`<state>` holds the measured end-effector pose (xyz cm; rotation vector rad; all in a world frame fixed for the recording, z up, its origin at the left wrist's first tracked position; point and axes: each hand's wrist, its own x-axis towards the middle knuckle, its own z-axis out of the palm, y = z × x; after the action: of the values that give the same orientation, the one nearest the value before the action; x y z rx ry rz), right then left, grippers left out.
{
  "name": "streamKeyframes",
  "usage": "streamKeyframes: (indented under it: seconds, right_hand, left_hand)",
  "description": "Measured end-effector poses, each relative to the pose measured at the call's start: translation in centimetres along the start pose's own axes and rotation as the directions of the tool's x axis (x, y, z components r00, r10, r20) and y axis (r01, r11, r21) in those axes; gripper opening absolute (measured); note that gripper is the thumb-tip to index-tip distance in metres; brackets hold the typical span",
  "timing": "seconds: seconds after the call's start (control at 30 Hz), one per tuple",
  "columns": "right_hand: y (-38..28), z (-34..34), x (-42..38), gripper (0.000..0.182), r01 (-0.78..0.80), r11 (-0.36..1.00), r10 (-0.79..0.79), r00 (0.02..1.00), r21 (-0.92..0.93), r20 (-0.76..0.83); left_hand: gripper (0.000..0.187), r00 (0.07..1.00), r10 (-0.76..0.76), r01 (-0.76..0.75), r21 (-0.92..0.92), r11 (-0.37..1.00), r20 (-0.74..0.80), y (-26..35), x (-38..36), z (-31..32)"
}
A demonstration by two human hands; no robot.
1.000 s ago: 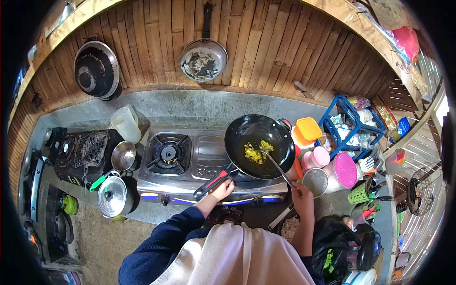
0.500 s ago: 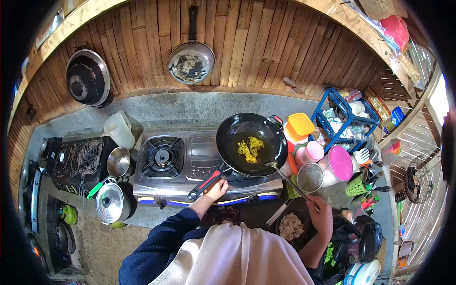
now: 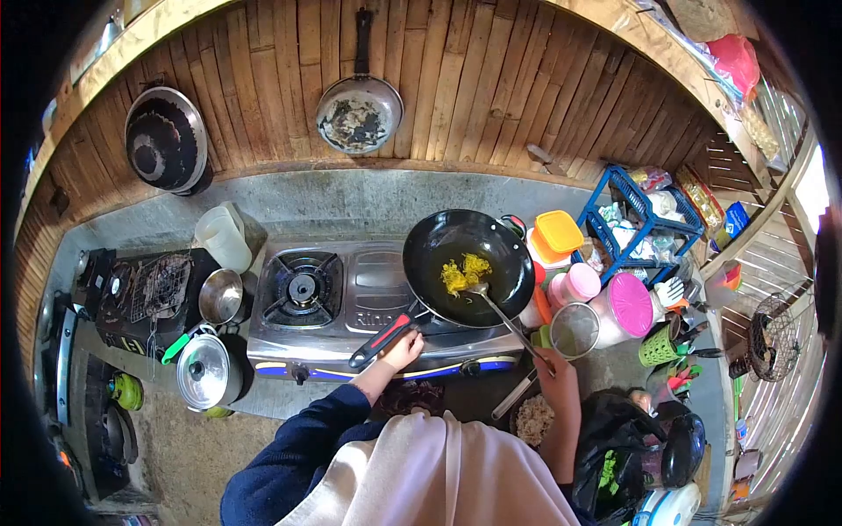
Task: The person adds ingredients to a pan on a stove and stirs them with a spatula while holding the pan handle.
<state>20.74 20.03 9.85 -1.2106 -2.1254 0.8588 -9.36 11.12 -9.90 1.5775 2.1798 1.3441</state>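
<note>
My left hand (image 3: 404, 350) is closed around the red and black handle of a black wok (image 3: 430, 280), which sits on the right burner of a silver gas stove (image 3: 374, 273). Yellow food (image 3: 476, 266) lies in the wok's middle. With its fingers wrapped round the end of a long metal spatula (image 3: 504, 319), my right hand (image 3: 555, 380) is to the right of the stove. The spatula's head touches the lower right edge of the yellow food. Below my right hand, a bowl of pale food (image 3: 534, 419) is partly hidden by the forearm.
A strainer (image 3: 575, 330), a pink-lidded container (image 3: 629, 303) and a blue rack (image 3: 643, 230) stand right of the wok. Left of the stove are a lidded pot (image 3: 203, 373), a small pot (image 3: 220, 296) and a grill (image 3: 161, 286). Pans hang on the wall.
My right hand has moved left, and the spatula's head has shifted left to the yellow food. The food is more bunched. My left hand still holds the wok's handle.
</note>
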Motion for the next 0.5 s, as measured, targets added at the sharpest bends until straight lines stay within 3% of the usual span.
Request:
streamKeyframes:
  seconds: [0.07, 0.1, 0.2, 0.23, 0.37, 0.5]
  right_hand:
    - [0.7, 1.7, 0.9, 0.022, 0.086, 0.995, -0.084, 0.996, 0.05, -0.026]
    - [0.7, 2.4, 1.4, 0.023, 0.03, 0.998, -0.03, 1.0, 0.052, 0.001]
    - [1.1, 4.6, 2.7, 0.023, 0.03, 0.999, -0.029, 0.999, 0.033, -0.019]
    - [1.6, 5.6, 3.3, 0.023, 0.103, 0.994, -0.101, 0.993, 0.034, -0.055]
    - [0.4, 6.6, 4.4, 0.023, 0.073, 0.997, -0.073, 0.995, -0.013, -0.061]
    - [1.0, 7.1, 5.7, 0.023, 0.195, 0.981, -0.191, 0.965, 0.004, -0.182]
  left_hand:
    - [0.031, 1.0, -0.008, 0.008, 0.013, 1.0, 0.008, 0.4, 0.1, -0.4]
    - [0.03, 1.0, -0.015, 0.014, 0.025, 1.0, 0.018, 0.6, 0.1, -0.6]
    - [0.03, 0.997, -0.06, 0.059, 0.027, 0.998, 0.042, 1.0, 0.1, -0.7]
    - [0.03, 0.997, -0.061, 0.06, 0.029, 0.998, 0.039, 0.8, 0.0, -0.6]
    - [0.03, 0.999, -0.022, 0.02, 0.077, 0.997, 0.024, 0.7, 0.1, -0.6]
    - [0.03, 0.999, -0.017, 0.015, 0.062, 0.998, 0.031, 0.6, 0.1, -0.5]
